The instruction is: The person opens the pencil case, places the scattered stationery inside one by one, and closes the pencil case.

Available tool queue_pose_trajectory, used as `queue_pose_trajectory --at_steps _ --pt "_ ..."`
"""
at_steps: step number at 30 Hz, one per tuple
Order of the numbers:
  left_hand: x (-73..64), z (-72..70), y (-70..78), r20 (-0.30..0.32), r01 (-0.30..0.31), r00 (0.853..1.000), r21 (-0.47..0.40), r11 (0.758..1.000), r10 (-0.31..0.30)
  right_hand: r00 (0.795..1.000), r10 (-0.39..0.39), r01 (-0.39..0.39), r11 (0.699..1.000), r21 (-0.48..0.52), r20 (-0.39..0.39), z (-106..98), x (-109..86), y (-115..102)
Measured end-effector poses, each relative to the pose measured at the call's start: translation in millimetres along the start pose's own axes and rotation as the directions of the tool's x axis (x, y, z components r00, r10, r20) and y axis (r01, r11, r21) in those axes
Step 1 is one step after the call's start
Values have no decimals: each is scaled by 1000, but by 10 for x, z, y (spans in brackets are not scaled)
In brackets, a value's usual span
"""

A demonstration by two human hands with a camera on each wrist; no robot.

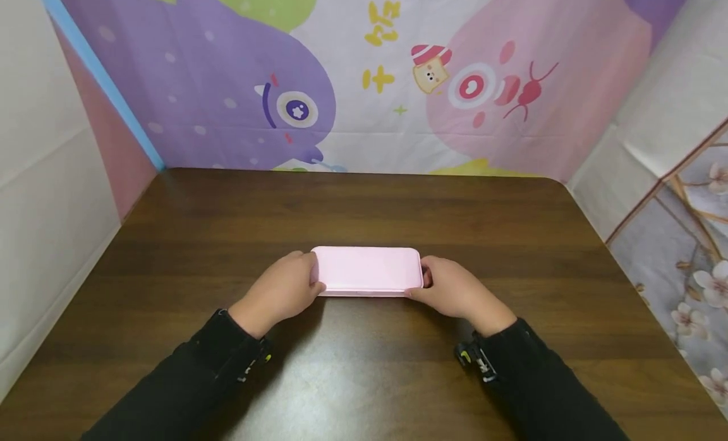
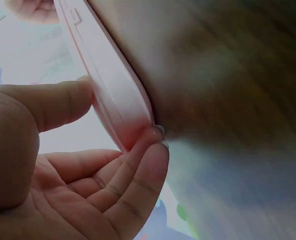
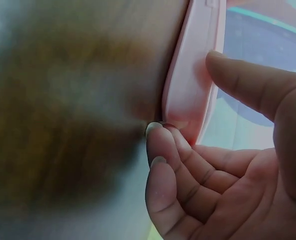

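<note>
A pale pink pencil case (image 1: 368,268), flat and rectangular with rounded corners, lies lid up at the middle of the table, its lid closed. My left hand (image 1: 282,288) grips its left end, thumb at the near corner. In the left wrist view, the other fingers (image 2: 150,167) curl at the end and lower edge of the case (image 2: 105,65), which has a seam and a small clasp along its side. The right end is held by my right hand (image 1: 455,291). The right wrist view has that thumb (image 3: 238,75) pressing the side, with fingertips (image 3: 163,142) at the bottom edge.
The brown wooden table (image 1: 364,207) extends around the case on all sides. Behind it hangs a cartoon-printed cloth (image 1: 364,131). White cloth (image 1: 51,144) borders the left side, and flower-printed cloth (image 1: 677,264) the right.
</note>
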State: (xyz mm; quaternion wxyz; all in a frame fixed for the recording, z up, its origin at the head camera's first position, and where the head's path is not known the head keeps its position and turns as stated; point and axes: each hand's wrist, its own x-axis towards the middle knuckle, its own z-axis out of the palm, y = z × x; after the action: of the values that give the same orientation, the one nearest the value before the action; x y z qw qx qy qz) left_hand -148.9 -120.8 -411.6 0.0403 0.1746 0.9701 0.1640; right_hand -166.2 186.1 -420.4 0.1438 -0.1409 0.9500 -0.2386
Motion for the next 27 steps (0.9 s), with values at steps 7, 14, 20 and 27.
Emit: queue_pose_trajectory --at_steps 7,14,20,27 --pt "68 -23 -62 15 25 1000 5 1000 -25 1000 14 -14 999 39 -11 -1 70 -24" --pt "65 -32 -113 27 67 997 -14 998 -66 997 70 -67 993 101 -27 71 80 -85" --pt "8 -104 -126 36 100 995 -53 994 -98 995 94 -89 990 110 -45 72 13 -77" --pt "-242 -405 -201 -22 202 979 -72 977 -204 977 17 -41 993 -111 -214 -56 -200 -61"
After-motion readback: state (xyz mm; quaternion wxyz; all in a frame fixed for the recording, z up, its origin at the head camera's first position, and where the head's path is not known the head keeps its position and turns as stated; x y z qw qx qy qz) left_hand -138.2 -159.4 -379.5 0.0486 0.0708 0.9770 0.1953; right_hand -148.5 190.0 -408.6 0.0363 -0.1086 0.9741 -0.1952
